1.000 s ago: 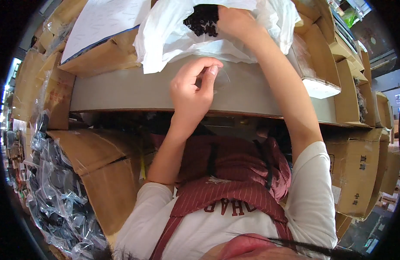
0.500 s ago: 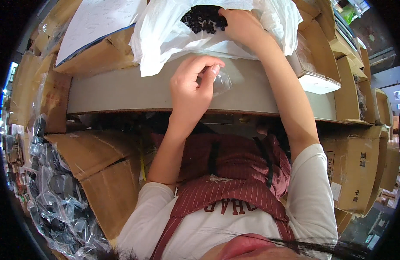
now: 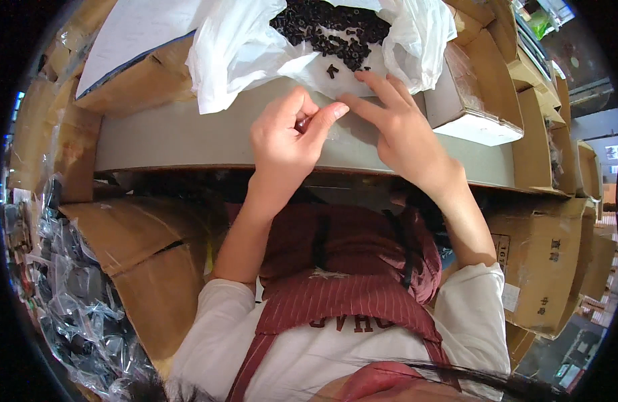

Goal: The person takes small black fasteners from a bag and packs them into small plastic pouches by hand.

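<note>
The right hand has drawn back from the small black screws at 12 o'clock to about 2 o'clock, its visible fingers now spread, the index fingertip close beside the thumb of the left hand. More screws lie exposed, with loose ones showing at the pile's 6 o'clock edge.

Over the worktop, the left grip shows curled fingers with thumb extended, and the right grip extended, separated fingers, thumb obscured.
</note>
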Demonstrator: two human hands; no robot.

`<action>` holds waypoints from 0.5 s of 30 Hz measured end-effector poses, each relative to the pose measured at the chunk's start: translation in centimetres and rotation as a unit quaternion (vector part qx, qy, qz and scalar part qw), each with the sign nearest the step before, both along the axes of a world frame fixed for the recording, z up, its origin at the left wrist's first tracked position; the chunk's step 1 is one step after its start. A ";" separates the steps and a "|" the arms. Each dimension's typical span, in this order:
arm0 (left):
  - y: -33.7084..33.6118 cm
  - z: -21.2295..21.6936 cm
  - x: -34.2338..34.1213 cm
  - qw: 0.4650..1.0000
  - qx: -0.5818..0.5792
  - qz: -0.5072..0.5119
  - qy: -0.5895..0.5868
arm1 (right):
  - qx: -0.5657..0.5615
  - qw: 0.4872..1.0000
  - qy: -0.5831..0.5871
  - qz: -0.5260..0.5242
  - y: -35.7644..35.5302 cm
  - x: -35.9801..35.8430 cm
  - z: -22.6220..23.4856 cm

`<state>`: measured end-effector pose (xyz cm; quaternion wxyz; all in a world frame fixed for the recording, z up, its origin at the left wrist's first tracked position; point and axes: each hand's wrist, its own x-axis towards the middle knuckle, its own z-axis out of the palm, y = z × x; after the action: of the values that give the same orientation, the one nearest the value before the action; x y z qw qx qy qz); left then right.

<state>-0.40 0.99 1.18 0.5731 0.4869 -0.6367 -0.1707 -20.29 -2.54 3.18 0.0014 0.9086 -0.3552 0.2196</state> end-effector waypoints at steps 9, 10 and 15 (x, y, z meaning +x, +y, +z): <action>-1.1 -0.9 -0.1 0.997 -0.025 -0.022 -0.074 | -0.035 0.990 -0.068 -0.119 -3.6 0.9 1.4; -1.0 -0.9 -0.2 0.997 -0.015 -0.018 -0.071 | -0.036 0.990 -0.070 -0.118 -4.1 1.4 1.6; -0.5 -0.5 -0.3 0.997 0.004 0.018 -0.071 | 0.029 0.976 0.098 -0.191 -5.6 2.9 1.4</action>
<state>-0.70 0.46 0.68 0.5276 0.5113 -0.6662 -0.1282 -17.43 -8.11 4.57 0.0517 0.8406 -0.5267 0.1152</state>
